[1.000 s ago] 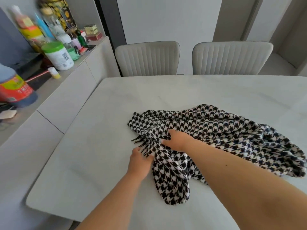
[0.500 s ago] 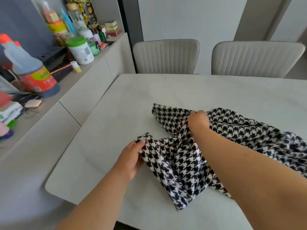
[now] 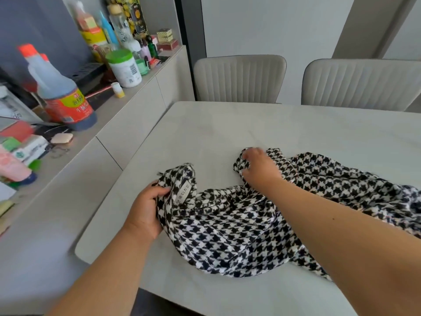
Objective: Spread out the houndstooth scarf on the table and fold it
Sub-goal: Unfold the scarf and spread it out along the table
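a: what is the left hand (image 3: 145,209) doing?
b: its fingers are curled round one end of the scarf (image 3: 239,226), thumb on top, pinching the cloth beside a pale label (image 3: 183,194) sewn onto it.
a: and the right hand (image 3: 257,168)?
b: it sits further out and to the right of the left one, fingers bent and gripping a bunched edge of the same scarf. its forearm crosses over the cloth.
a: so where does the scarf lie?
b: on the table (image 3: 227,128), crumpled, not flat. it sags between the two hands, bulges in a heap just in front of the left hand, and trails off rightward past the right arm toward the picture's edge.
a: what is beyond the hands?
b: two pale ribbed chairs, one (image 3: 239,78) straight past the right hand, the other (image 3: 362,84) further right, both pushed up to the table's far side.
a: and off to the left of the left hand?
b: a long counter (image 3: 109,124) beside the table, crowded with things: a big dark bottle (image 3: 61,96) with an orange cap, and further back a white tub (image 3: 124,68) with a green lid. the rest is too blurred to name.
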`<state>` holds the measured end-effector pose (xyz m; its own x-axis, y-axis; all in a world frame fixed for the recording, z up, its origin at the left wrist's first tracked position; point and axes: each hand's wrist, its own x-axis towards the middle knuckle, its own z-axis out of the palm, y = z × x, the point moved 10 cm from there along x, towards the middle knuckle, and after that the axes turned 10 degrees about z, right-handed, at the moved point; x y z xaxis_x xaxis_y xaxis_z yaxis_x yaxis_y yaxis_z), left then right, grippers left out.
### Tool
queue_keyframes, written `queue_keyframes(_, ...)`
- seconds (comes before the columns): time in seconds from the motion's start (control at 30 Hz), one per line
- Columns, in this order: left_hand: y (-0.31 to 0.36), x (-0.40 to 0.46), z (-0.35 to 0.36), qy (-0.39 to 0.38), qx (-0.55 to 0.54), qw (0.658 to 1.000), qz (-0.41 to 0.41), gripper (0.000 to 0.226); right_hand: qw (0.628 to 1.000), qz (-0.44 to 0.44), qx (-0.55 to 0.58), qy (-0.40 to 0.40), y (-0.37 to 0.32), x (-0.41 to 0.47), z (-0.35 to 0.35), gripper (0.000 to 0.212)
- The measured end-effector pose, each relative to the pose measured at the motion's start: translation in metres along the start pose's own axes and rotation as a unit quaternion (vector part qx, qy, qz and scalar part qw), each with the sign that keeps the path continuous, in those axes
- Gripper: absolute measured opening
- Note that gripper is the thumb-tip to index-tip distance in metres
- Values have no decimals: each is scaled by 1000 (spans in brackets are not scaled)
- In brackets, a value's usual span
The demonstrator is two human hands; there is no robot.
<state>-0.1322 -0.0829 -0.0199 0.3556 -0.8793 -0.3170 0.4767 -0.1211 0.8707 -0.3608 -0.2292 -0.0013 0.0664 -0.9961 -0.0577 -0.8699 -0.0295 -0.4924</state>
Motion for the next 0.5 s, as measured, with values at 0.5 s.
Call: queue_keyframes(0.5,22,-1,-75,113,13,993,17,32,975,65,-126,-169,-10,43,25,34)
